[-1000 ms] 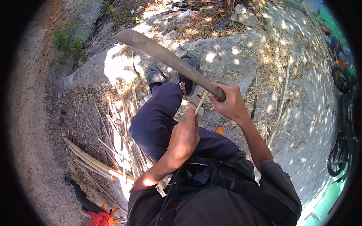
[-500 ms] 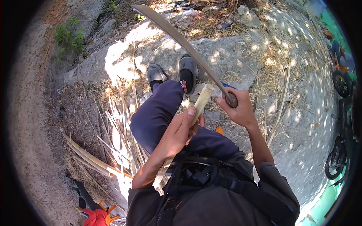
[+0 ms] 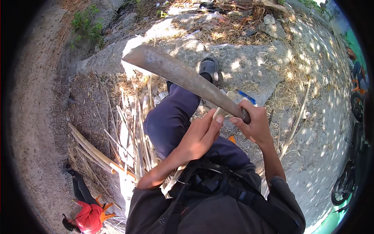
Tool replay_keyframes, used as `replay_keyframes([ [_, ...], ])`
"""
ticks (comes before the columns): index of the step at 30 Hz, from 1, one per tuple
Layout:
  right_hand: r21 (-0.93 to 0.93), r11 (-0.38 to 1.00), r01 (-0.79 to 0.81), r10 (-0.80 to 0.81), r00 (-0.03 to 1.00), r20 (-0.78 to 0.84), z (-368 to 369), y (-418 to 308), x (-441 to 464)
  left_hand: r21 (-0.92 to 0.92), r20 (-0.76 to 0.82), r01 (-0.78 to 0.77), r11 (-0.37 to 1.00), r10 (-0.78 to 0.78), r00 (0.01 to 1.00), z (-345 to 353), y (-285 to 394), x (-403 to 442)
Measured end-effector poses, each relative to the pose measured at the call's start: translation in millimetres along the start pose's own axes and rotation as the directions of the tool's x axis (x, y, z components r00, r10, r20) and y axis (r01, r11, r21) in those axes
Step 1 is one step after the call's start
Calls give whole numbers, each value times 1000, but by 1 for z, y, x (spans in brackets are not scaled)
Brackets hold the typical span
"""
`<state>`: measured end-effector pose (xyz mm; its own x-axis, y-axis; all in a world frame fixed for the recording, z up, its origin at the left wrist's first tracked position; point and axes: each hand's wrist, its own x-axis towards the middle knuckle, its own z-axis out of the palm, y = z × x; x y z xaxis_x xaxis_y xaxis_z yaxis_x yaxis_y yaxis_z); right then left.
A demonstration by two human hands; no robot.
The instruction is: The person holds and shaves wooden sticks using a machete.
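Machete (image 3: 183, 78): over the leg (image 3: 167, 121); long axis slants, tip to upper left.
Pale strip (image 3: 219, 112): crosses under it, pointing upper right.
Right hand (image 3: 255, 124): fingers closed around handle (image 3: 246, 116).
Left hand (image 3: 200, 134): fingers pinching the strip.
Room: tip well apart from hands.

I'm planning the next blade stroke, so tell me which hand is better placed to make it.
Probably the right hand: it holds the machete, which crosses over the pale strip in this view. The left hand is occupied holding that strip.
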<state>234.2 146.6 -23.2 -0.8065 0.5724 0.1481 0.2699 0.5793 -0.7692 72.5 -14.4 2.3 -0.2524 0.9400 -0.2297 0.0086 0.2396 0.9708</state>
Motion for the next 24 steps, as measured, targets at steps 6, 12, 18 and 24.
replay_keyframes([
  [6,-20,997,72,-73,997,-37,9,8,-3,154,-18,-57,986,61,998,-2,-9,4],
  [12,-81,990,117,-118,993,-15,9,11,-2,27,-3,-37,999,37,999,-3,-7,4],
  [18,-103,984,144,-145,990,1,7,15,-2,38,14,-8,999,7,1000,-4,-17,4],
  [24,176,984,-1,-25,988,150,2,4,2,61,2,39,997,-39,999,-7,0,3],
])
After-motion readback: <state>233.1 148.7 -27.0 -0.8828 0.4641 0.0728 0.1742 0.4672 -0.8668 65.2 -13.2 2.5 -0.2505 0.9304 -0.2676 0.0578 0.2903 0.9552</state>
